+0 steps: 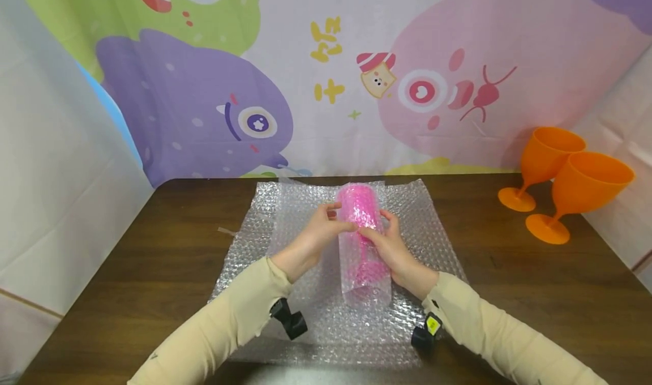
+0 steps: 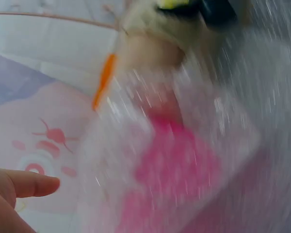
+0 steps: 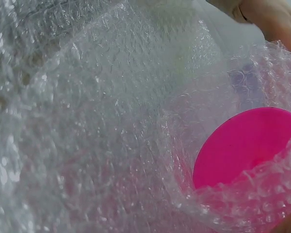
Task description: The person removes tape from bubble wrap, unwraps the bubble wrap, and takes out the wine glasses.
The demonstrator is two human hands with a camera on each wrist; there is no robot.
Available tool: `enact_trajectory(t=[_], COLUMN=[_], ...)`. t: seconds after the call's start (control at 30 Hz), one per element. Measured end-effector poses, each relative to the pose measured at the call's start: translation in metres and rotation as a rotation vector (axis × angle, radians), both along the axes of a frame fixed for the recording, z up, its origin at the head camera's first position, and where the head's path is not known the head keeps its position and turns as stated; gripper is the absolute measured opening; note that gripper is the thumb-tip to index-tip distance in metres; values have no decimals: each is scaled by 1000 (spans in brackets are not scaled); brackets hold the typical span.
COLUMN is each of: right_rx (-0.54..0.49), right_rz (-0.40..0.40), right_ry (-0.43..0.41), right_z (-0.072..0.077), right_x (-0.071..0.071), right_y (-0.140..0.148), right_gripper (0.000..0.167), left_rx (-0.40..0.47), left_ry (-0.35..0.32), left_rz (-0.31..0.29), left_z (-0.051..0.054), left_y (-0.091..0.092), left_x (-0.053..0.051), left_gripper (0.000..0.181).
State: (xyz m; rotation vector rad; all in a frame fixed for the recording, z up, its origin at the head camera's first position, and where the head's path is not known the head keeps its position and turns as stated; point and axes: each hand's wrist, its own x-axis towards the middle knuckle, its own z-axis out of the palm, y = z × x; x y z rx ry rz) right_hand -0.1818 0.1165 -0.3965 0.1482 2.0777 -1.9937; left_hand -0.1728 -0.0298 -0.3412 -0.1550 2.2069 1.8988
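A pink plastic goblet [image 1: 359, 201] lies rolled up in clear bubble wrap [image 1: 368, 295], its bowl toward the back and its stem and foot toward the front. On the roll's left side, my left hand [image 1: 321, 229] holds it with the thumb over the top. My right hand [image 1: 392, 246] grips the right side, its thumb close to the other one. In the right wrist view the round pink foot [image 3: 245, 145] shows inside the open end of the wrap. The left wrist view is blurred, with pink visible through the wrap [image 2: 179, 160].
More bubble wrap [image 1: 300, 323] is spread flat under the roll on the dark wooden table [image 1: 158, 272]. Two orange goblets [image 1: 586, 184] [image 1: 545, 153] stand at the right. A cartoon-printed cloth [image 1: 336, 136] hangs behind the table.
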Motion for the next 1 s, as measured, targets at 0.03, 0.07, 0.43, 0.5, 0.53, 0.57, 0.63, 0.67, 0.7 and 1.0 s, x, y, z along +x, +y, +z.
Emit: enact_trajectory(t=[0.03,0.07,0.43,0.5,0.53,0.57,0.63,0.67,0.7,1.0], right_rx=[1,1,8,5,3,-2,-12,-17,-21,16], right_rz=[-1,-1,-12,-11,-11,-9,-6,-5,-4,-2], right_ry=[2,4,20,21,20,22,20,18,17,19], right_z=[0,0,0,0,1,1,2,2,2,3], right_x=[0,1,1,1,1,1,2,2,2,0], right_y=[0,0,-2,-2,-2,-2,-2,-2,-2,-1], right_gripper=[73,73,71,71,71,71,70,70,70,72], left_rx=[-22,-41,-281,-385,-426,-458,-509,-527,-545,-678], left_ry=[42,86,329,372,387,398,410,417,426,565], left_rz=[20,40,42,10,-8,-23,-49,-58,-63,-45], left_z=[-1,-1,-2,-3,-4,-5,-6,-6,-7,-11], left_y=[1,2,4,3,3,3,3,3,3,6], left_x=[-4,-8,-44,-50,-53,-56,-60,-62,-63,-69], left_gripper=[63,61,41,36,34,33,31,30,29,21])
